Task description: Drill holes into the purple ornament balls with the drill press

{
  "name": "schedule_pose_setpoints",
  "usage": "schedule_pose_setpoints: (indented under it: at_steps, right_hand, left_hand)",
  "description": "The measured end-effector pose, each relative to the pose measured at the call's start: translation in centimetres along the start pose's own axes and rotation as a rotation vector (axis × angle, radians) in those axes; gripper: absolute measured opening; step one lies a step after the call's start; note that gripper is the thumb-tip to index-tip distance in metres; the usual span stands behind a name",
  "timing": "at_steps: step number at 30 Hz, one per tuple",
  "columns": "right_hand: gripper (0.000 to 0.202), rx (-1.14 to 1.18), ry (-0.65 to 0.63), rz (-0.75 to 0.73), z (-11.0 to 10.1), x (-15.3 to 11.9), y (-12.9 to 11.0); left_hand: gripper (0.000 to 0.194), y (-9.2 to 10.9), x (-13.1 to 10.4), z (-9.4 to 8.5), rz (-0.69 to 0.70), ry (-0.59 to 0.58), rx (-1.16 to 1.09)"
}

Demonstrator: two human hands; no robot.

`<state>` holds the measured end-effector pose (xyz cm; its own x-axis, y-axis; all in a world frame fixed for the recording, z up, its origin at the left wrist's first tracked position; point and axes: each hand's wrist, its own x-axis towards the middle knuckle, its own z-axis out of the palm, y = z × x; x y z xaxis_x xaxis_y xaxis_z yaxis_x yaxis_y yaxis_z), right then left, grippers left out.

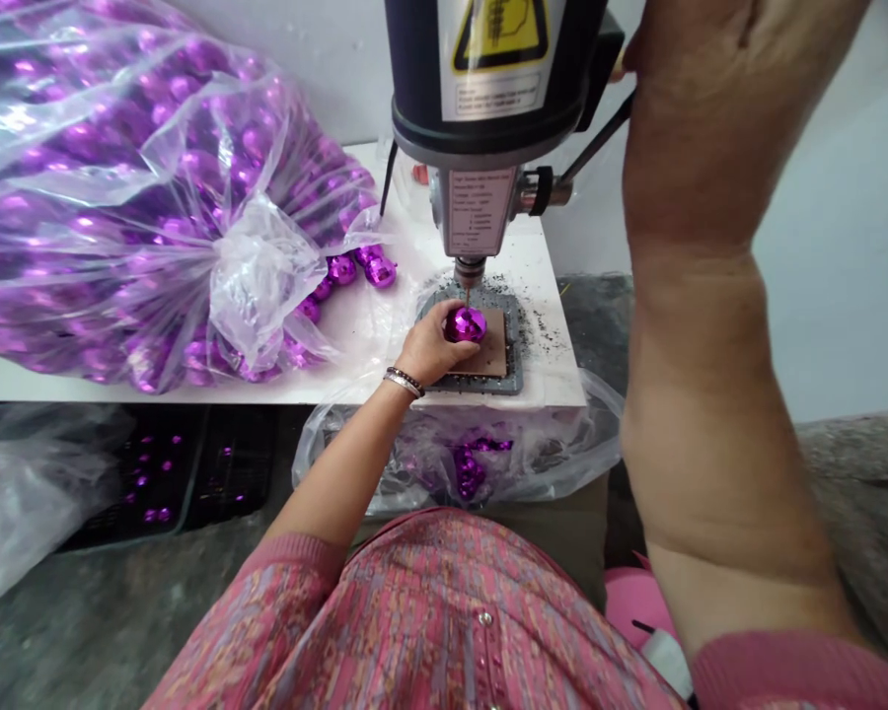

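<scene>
My left hand [430, 345] is closed around a shiny purple ball ornament [466, 324], thumb on the near side and fingers on the far side. The ball rests on a brown square board [494, 347] on the grey base [515, 370] of a bench drill press [488, 138]. Right above the ball is the thin drill bit [468, 296], its tip at or against the ball's top. My right hand [700, 69], raised close to the camera, is at the end of the black feed lever [599, 138]; its fingers are mostly hidden, but appear wrapped round the lever.
A big clear bag [140, 187] of purple balls fills the table's left, with loose balls [380, 270] spilling out. Dark shavings [548, 330] lie around the base. An open plastic bag [562, 463] holding purple balls hangs below the white table's front edge [340, 392]. Dark crates [163, 473] stand lower left.
</scene>
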<state>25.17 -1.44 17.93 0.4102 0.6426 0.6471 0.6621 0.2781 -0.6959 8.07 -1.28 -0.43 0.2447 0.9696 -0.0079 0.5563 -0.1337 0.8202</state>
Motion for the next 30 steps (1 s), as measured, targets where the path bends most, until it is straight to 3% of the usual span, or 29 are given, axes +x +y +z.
schedule_pose_setpoints:
  at_steps: [2,5,10,16,25,30]
  right_hand:
    - [0.032,-0.033,-0.004,-0.031,-0.6,-1.9,0.2]
    - [0.024,0.029,0.006,-0.192,-1.3,-4.8,1.3]
    - [0.013,0.029,0.025,-0.260,-1.3,-8.3,4.1]
    - [0.022,0.073,0.106,-0.374,-0.3,-9.5,6.3]
    - [0.029,0.100,0.219,-0.342,1.4,-11.4,8.4]
    - [0.036,0.135,0.291,-0.374,2.1,-11.6,8.0]
  left_hand:
    - [0.068,-0.2,0.0,0.2,0.003,0.008,-0.016]
    - [0.067,-0.5,0.0,0.4,0.011,0.019,-0.040]
    - [0.066,-0.7,0.0,0.7,0.010,0.036,-0.056]
    - [0.066,-1.2,0.1,0.7,0.016,0.027,-0.068]
    - [0.062,-1.1,-0.2,0.8,0.026,0.050,-0.098]
    - [0.061,-0.9,-0.1,1.0,0.022,0.065,-0.100]
